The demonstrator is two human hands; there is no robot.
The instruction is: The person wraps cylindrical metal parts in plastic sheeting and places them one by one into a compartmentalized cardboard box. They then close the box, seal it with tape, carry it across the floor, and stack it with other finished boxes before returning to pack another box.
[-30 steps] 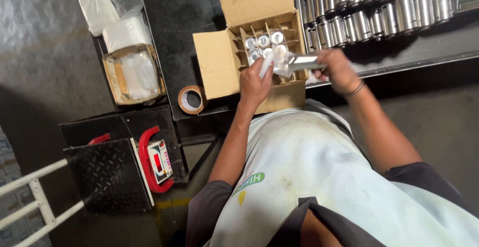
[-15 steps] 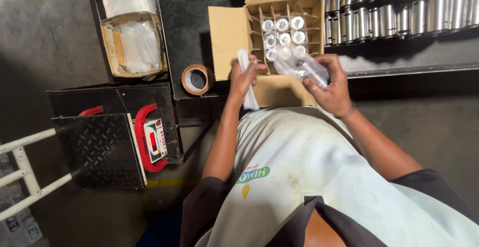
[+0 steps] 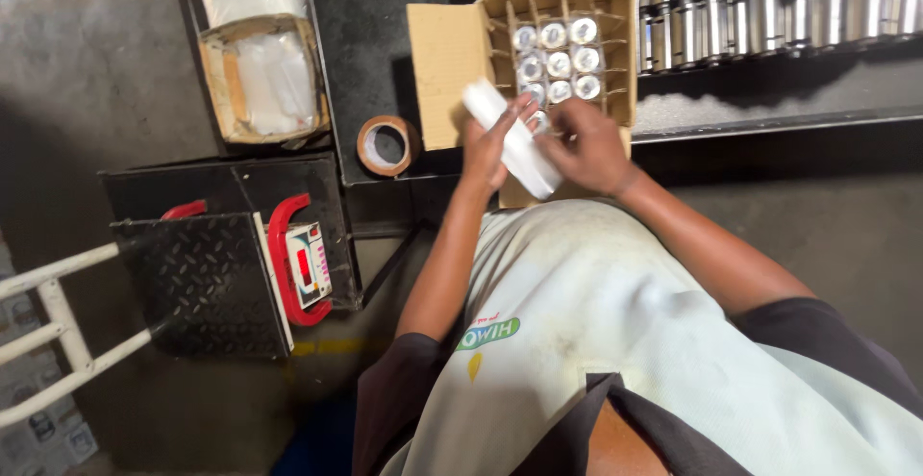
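An open cardboard box (image 3: 442,53) with a card divider stands on the dark bench in front of me. Several shiny metal cylinders (image 3: 560,61) stand upright in its cells. Just in front of the box, my left hand (image 3: 488,144) and my right hand (image 3: 588,147) together grip a white wrapped tube (image 3: 514,139). The tube lies slantwise between them, its upper end pointing left. My left hand holds it from the left side. My right hand is closed over its lower right end, hiding that end.
Left of the box lies a roll of brown tape (image 3: 386,145), and further left a small carton of clear plastic bags (image 3: 264,77). Rows of metal cylinders (image 3: 769,5) fill a rack at top right. A red-framed scale (image 3: 300,263), its chequer-plate platform (image 3: 197,284) and a white trolley handle (image 3: 48,341) are at lower left.
My hands have drawn back from above the box towards my body. The white tube, earlier hanging from my left hand, is now gripped slantwise by both hands.
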